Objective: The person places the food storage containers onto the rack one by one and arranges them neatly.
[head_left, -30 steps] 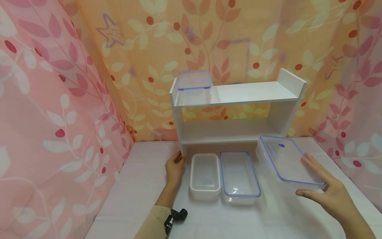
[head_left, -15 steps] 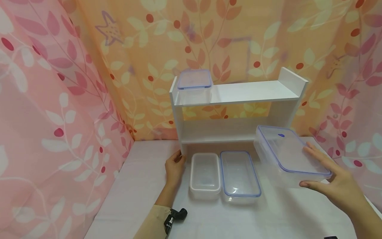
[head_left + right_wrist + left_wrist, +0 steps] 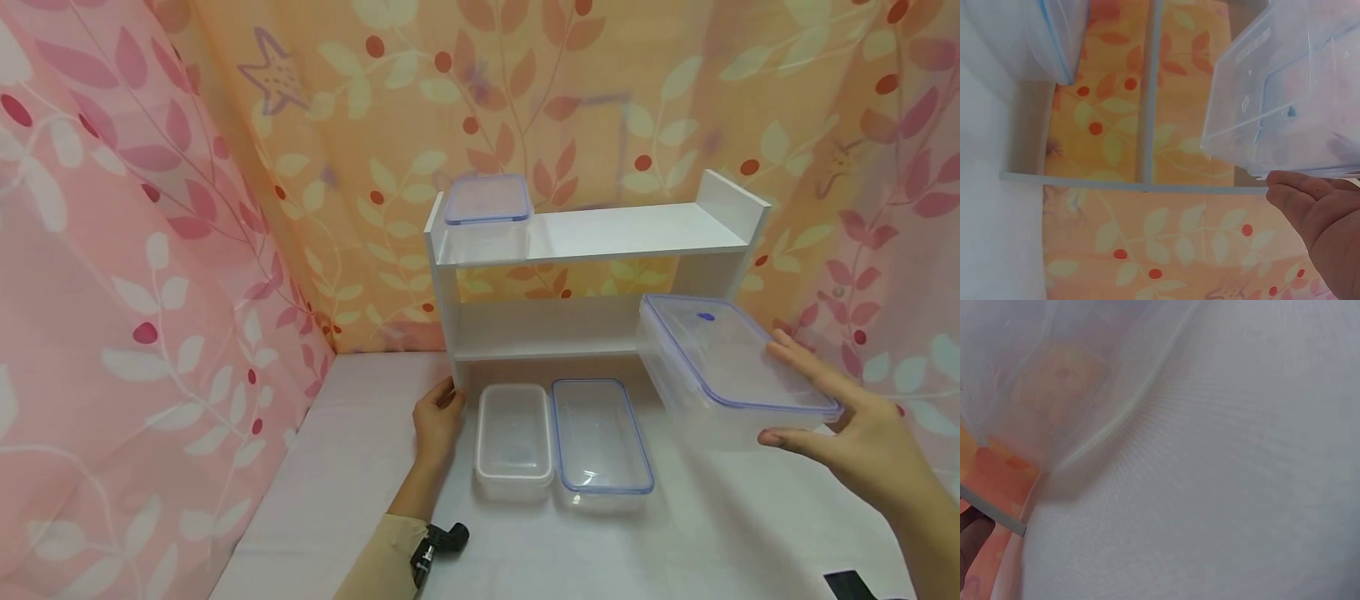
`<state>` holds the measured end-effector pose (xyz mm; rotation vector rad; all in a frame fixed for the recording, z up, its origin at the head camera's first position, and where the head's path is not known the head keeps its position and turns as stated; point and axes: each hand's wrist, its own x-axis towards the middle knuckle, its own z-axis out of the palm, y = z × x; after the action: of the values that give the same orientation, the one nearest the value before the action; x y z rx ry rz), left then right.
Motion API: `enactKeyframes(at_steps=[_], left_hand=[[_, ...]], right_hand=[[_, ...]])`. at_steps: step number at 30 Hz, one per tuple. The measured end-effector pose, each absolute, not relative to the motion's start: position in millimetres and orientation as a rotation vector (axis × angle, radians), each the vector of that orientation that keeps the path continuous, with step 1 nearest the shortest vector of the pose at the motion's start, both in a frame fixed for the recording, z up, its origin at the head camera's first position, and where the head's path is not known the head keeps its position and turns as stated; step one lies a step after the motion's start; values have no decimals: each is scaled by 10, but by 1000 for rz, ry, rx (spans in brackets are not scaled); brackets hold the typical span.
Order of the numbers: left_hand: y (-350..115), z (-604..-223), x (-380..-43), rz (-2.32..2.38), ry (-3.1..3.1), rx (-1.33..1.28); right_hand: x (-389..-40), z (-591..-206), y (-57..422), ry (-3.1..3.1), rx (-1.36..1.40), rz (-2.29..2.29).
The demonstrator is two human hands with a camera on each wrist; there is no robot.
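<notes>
My right hand (image 3: 862,425) grips the near right edge of a clear plastic food container (image 3: 731,354) with a blue-edged lid. The container is raised off the table and tilted, in front of the right end of a white two-tier shelf (image 3: 622,229). In the right wrist view its see-through base (image 3: 1260,106) shows beside the shelf boards. My left hand (image 3: 437,425) holds the lower left side panel of the shelf; the left wrist view catches only some fingers (image 3: 974,537) against the panel's edge.
Two more food containers stand side by side on the white table: one with a whitish rim (image 3: 513,433), one with a blue rim (image 3: 602,437). Another blue-lidded box (image 3: 487,200) sits on the shelf's top left. A black object (image 3: 847,583) shows at the lower right. Patterned curtains enclose the table.
My right hand has lifted the food container upward, from low over the table to about the height of the lower shelf board. The left hand has stayed at the shelf's side.
</notes>
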<state>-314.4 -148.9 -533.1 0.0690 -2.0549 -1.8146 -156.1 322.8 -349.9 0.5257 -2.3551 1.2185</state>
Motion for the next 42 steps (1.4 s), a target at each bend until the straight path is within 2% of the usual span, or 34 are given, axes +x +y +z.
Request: enactKeyframes(at_steps=[22,28,42], left_hand=[[-1485,-5325,-3128,-1798,-2060,75],[-1473,-5286,-3128,-1809,-2066,80],[-1486,-5292,-3125,-1796,-2064,80]], right_hand=[[-1626,-3126,3204,-2333,354,1206],[-1662,-2960,3205,-2278,446,1227],[-1751,-2642,3128,-2316,343,1189]])
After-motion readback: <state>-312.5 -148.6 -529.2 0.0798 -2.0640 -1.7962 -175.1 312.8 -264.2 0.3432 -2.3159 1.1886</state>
